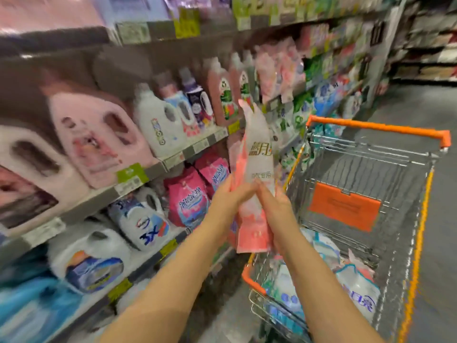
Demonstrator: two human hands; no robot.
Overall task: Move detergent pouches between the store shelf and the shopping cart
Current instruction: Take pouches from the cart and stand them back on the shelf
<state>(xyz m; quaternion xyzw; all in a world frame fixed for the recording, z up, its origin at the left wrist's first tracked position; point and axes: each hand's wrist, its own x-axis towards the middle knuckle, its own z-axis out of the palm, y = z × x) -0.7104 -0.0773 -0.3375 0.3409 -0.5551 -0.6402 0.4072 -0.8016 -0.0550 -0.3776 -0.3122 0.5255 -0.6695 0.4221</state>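
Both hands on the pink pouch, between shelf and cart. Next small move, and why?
Probably swing the pink pouch right and lower it into the cart. Left hand and right hand both grip its lower half, it stands upright by the cart's left rim, and other pouches already lie inside. It may instead be bound for the shelf; one frame cannot tell.

- A tall pink-and-white detergent pouch (257,154) is held upright just left of the shopping cart (371,126), above its near left corner.
- The left grip (227,196) and the right grip (274,209) clasp the pouch's lower half from either side.
- Blue-and-white pouches (356,288) lie in the cart's near end.
- Left of the cart, the store shelf (173,158) carries detergent bottles (158,122) and magenta pouches (188,196).
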